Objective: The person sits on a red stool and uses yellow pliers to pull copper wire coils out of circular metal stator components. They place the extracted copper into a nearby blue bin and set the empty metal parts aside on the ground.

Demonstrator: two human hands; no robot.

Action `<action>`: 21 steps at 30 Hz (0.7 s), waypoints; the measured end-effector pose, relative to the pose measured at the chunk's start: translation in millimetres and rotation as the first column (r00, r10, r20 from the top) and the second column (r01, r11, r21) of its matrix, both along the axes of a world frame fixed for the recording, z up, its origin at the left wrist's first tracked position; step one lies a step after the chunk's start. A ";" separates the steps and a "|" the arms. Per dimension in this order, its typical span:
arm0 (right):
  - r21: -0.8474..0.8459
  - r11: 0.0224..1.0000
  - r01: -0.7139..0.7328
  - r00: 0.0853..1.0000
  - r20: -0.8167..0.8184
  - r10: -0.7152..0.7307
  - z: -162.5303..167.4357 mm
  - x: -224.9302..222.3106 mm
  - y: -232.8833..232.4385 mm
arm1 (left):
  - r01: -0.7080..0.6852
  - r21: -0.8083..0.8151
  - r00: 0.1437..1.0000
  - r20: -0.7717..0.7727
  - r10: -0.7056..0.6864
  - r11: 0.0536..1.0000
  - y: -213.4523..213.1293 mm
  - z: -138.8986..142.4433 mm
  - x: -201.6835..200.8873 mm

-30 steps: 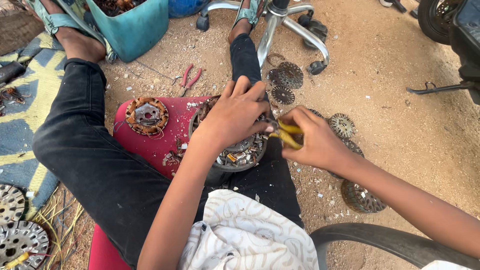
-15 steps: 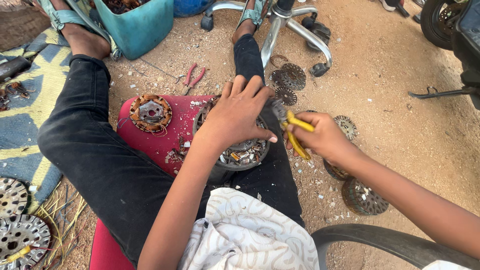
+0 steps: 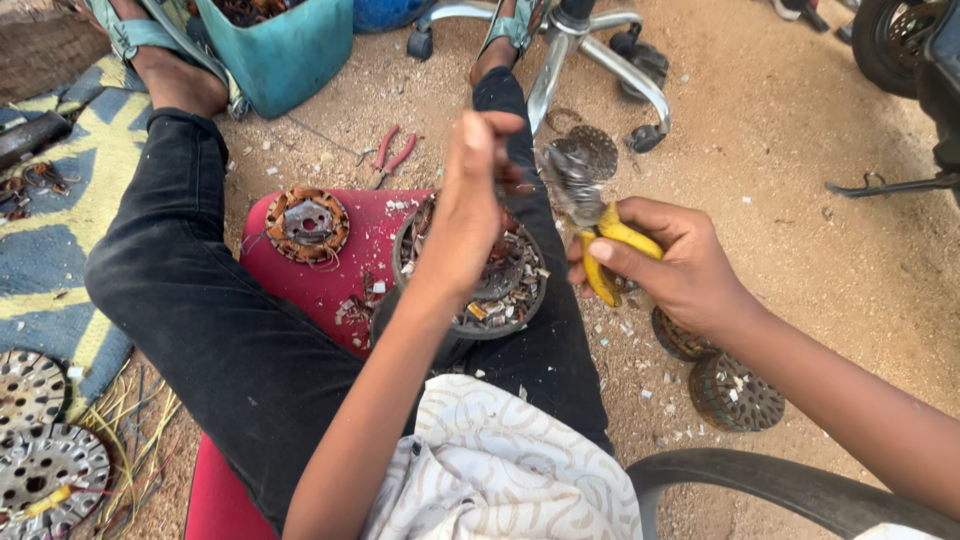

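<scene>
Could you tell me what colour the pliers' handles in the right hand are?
Yellow pliers, seen in the head view.

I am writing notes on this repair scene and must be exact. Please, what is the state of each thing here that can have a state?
Left hand: raised, fingers pinched together above the motor stator.
Right hand: closed around the yellow-handled pliers.
Yellow-handled pliers: held, head blurred.
Motor stator: lying flat, partly stripped, scraps inside.
Copper coil ring: lying flat on the red stool.
Red pliers: on the ground, handles apart.
Teal tub: upright, filled with scrap.
</scene>
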State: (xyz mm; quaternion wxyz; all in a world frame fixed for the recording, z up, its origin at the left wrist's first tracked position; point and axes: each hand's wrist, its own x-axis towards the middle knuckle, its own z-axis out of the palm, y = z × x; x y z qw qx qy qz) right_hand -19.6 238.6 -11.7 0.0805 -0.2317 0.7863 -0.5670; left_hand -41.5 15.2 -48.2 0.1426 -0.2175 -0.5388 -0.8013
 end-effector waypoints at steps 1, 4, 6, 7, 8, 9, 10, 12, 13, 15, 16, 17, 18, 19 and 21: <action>0.065 0.998 0.017 1.000 -0.004 -0.017 3.7 5.1 -5.8 | 0.094 0.182 0.991 0.074 -0.109 0.979 7.0 1.7 6.8; 0.224 0.972 0.068 0.998 -0.034 -0.062 11.1 17.6 -22.8 | 0.123 0.440 0.963 0.162 -0.213 0.890 25.5 8.9 18.9; 0.291 0.952 0.093 0.996 -0.044 -0.084 15.0 24.9 -30.5 | -0.104 0.246 0.986 0.156 0.067 0.964 33.6 12.1 22.2; 0.283 0.955 0.093 0.996 -0.021 -0.091 17.5 27.2 -33.1 | -0.117 0.243 0.989 0.122 0.089 0.963 36.0 12.9 23.0; 0.272 0.958 0.091 0.995 0.005 -0.096 19.6 29.1 -35.5 | -0.132 0.237 0.989 0.090 0.114 0.962 37.9 12.9 23.9; 0.262 0.961 0.088 0.994 0.038 -0.102 21.5 30.9 -37.3 | -0.148 0.231 0.988 0.064 0.137 0.962 38.9 12.2 25.2; 0.249 0.965 0.076 0.997 0.008 -0.080 23.2 32.1 -38.7 | -0.116 0.260 0.992 0.074 0.100 0.959 39.9 11.3 26.6; 0.230 0.972 0.055 0.997 -0.061 -0.042 27.0 33.4 -38.5 | -0.046 0.323 0.996 0.085 0.020 0.945 42.3 11.0 27.5; 0.325 0.942 0.086 0.988 -0.152 -0.038 28.5 33.6 -37.2 | -0.067 0.339 0.997 0.061 0.049 0.938 40.9 11.5 26.9; 0.487 0.857 0.166 0.945 -0.328 0.004 30.4 32.1 -31.6 | -0.110 0.367 0.993 0.012 0.114 0.924 33.3 14.2 21.5; 0.517 0.846 0.134 0.947 -0.318 0.045 29.9 29.6 -28.3 | -0.172 0.349 0.984 0.027 0.174 0.921 24.3 15.2 17.2; 0.545 0.832 0.104 0.948 -0.308 0.084 28.3 25.9 -25.0 | -0.232 0.329 0.972 0.039 0.232 0.915 10.3 15.9 11.6; 0.572 0.817 0.075 0.947 -0.298 0.122 25.9 21.7 -21.2 | -0.329 0.212 0.944 0.053 0.325 0.920 -6.1 16.2 4.5; 0.607 0.789 0.093 0.963 -0.256 0.083 23.5 17.2 -16.3 | -0.421 0.091 0.907 0.054 0.418 0.902 -22.3 14.7 -0.5; 0.671 0.732 0.121 0.984 -0.180 0.003 16.1 4.9 -7.9 | -0.636 -0.295 0.772 -0.239 0.589 0.713 -48.6 6.3 -5.8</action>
